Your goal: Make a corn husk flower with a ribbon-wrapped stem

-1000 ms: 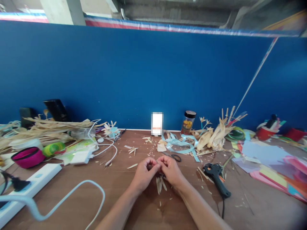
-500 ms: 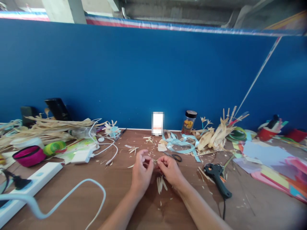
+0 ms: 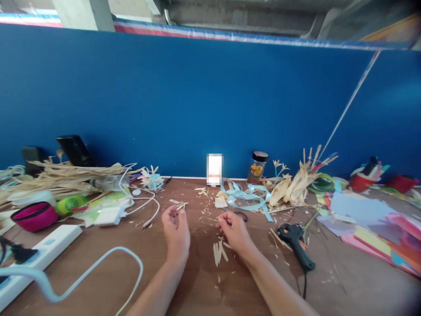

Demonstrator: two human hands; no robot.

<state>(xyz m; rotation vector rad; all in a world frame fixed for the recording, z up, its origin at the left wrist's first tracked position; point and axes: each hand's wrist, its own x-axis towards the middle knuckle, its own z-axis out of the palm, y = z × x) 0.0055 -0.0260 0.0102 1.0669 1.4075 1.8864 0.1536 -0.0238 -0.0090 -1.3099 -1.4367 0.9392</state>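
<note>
My right hand [image 3: 234, 231] pinches a thin pale strip [image 3: 208, 218], whose free end sticks out to the left above the brown table. My left hand [image 3: 176, 232] is apart from it, its fingers loosely curled with a gap between thumb and forefinger. Just beyond those fingertips lie a few dried husk slivers [image 3: 182, 204]; whether they touch is hard to see. Below my right hand is a small bunch of cut husk pieces [image 3: 218, 253]. Behind that hand, scissors [image 3: 242, 215] show only in part.
A black glue gun [image 3: 297, 245] with its cord lies at the right. Light-blue ribbon [image 3: 250, 197], a black-lidded jar [image 3: 257, 166] and dried husks [image 3: 292, 191] stand behind. To the left are a white power strip [image 3: 42, 254], a cable [image 3: 108, 250] and a charger [image 3: 110, 216].
My left hand has come away from my right hand, moving left toward the husk slivers. My right hand stays nearly in place, with the thin strip now plainly showing.
</note>
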